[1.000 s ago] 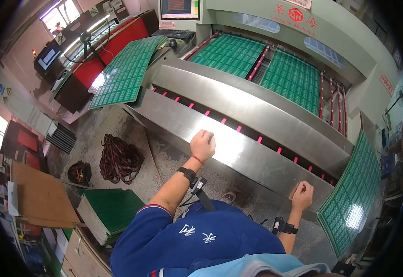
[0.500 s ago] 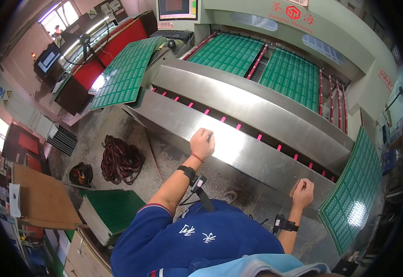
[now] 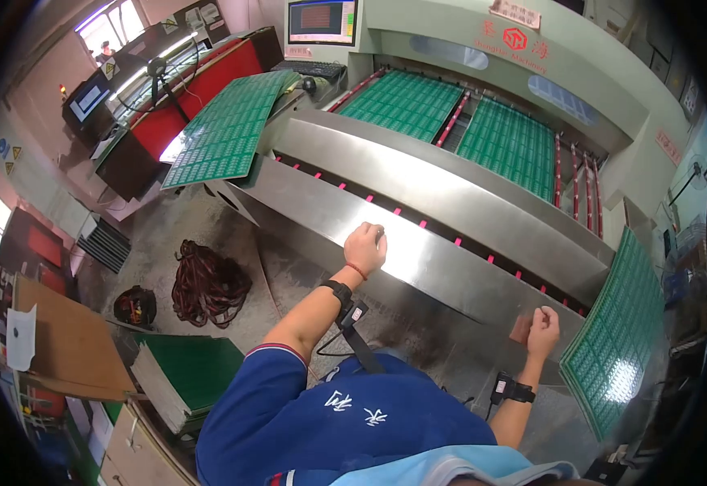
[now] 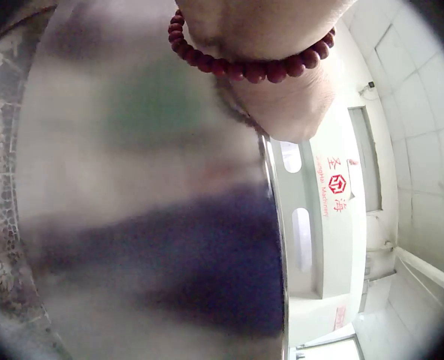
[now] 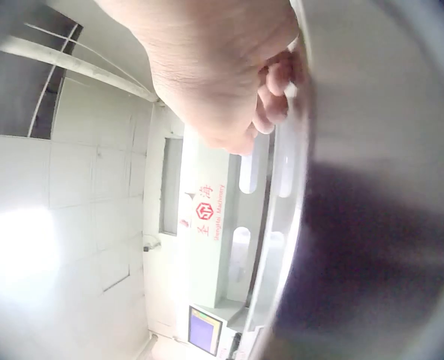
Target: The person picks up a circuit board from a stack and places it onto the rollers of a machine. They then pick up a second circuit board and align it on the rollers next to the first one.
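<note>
The left hand (image 3: 365, 247) rests on the machine's steel front ledge (image 3: 442, 275), its fingers loosely curled and nothing visible in them. Farther right along the same ledge lies the right hand (image 3: 543, 330), also loosely curled, beside a stack of green panels (image 3: 617, 344). In the left wrist view, the left hand (image 4: 285, 105) touches the steel edge, with its fingertips hidden. The right wrist view has the right hand (image 5: 207, 67) at the edge, several bent fingers showing. Two green panels (image 3: 406, 105) (image 3: 507, 150) lie on the machine bed, beyond the ledge.
More green panels (image 3: 224, 130) overhang at the left beside a keyboard (image 3: 313, 70) and monitor (image 3: 321, 22). A dark red hose coil (image 3: 207, 283) and a round container (image 3: 134, 306) are on the floor. A green-topped stack (image 3: 191, 368) stands at lower left.
The head view has shifted slightly, and both hands appear a little farther right in it. They stay on the ledge with much the same finger pose.
</note>
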Motion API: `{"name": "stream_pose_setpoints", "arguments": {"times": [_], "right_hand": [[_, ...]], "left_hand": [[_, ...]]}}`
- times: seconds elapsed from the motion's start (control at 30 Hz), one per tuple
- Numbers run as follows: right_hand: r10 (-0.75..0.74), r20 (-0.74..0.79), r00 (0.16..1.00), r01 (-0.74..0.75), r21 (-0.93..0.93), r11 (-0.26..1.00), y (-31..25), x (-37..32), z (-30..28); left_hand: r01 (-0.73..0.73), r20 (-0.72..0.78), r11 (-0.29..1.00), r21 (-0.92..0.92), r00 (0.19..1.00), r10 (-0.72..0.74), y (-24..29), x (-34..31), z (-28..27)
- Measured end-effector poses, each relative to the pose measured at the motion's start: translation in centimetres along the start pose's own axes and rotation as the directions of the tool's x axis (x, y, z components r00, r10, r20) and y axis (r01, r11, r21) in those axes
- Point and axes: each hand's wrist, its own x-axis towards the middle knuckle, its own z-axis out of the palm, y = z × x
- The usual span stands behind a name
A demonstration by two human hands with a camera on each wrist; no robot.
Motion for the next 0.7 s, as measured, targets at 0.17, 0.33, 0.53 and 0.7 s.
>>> {"name": "stream_pose_setpoints", "arguments": {"times": [0.17,0.33,0.53,0.7], "right_hand": [[0.084,-0.068,0.994,-0.067,0.217,0.974,-3.0,6.6,-6.2],[-0.159,-0.181,0.971,0.189,0.164,0.968,-16.2,15.3,-10.6],[-0.565,0.045,0.824,0.557,0.124,0.821,-30.3,17.2,-9.1],[-0.595,0.111,0.796,0.604,-0.088,0.792,-31.6,18.7,-8.8]], "left_hand": [[0.152,0.251,0.97,-0.191,0.963,-0.102,1.1,0.1,1.5],[-0.127,0.427,0.798,-0.589,0.79,0.44,11.2,2.3,0.5],[0.66,0.407,0.385,-0.645,-0.129,0.904,26.0,-0.7,-6.5],[0.927,0.181,0.27,-0.26,-0.228,0.957,32.5,-6.3,-9.2]]}}
